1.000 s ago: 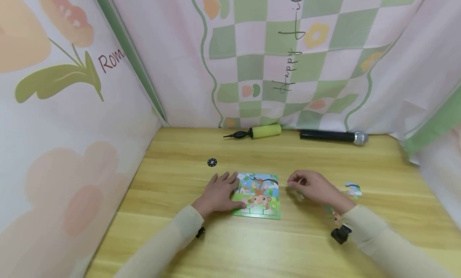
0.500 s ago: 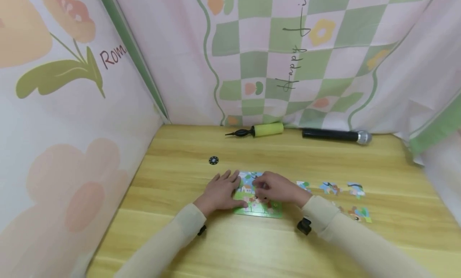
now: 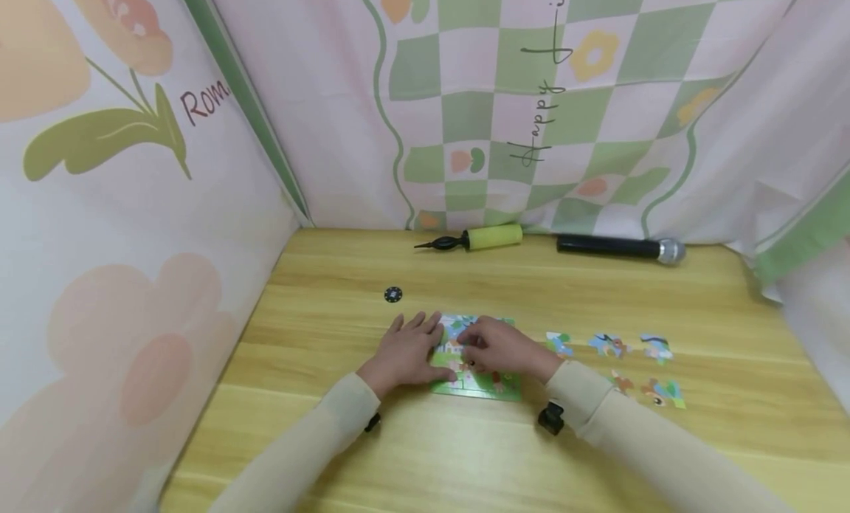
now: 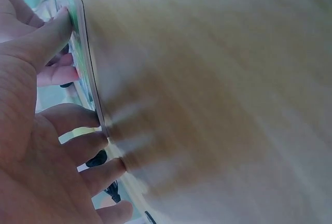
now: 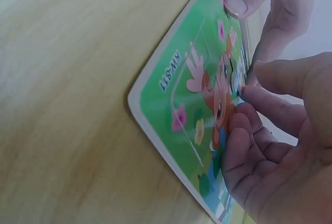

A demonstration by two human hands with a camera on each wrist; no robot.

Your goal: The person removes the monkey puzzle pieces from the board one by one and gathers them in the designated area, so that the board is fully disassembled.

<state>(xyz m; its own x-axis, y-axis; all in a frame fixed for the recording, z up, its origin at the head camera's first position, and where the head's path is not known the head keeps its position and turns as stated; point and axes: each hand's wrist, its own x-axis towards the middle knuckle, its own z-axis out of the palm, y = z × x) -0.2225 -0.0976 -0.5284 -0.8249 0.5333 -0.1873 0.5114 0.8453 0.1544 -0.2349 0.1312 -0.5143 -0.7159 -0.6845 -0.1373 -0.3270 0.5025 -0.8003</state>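
I see the puzzle board (image 3: 479, 384), a flat, glossy square of card with rounded corners and a green cartoon picture, lying in the lower middle of the head frame on the table (image 3: 598, 291). My right hand (image 3: 499, 347) rests on top of it, fingers bent, their tips pressing on the picture near its middle; whether a loose piece sits under them I cannot tell. My left hand (image 3: 406, 354) lies flat at the board's left edge, fingers spread and straight, the thumb (image 4: 44, 40) laid against the board's thin rim.

To the right of the board, in the right centre of the frame, I count five loose puzzle pieces (image 3: 607, 345), small, colourful and knobbed, scattered apart on the wood: three in a row and two nearer me.

The table is smooth, pale yellow wood grain. Up and left of the board lies one small black round disc (image 3: 393, 294). Along the far edge lie one hand pump (image 3: 481, 239) with a yellow-green cylinder and a black nozzle, and one black microphone (image 3: 620, 248) with a silver mesh head. Soft printed cloth (image 3: 465, 114), pink with green checks and flowers, hangs behind and at both sides.
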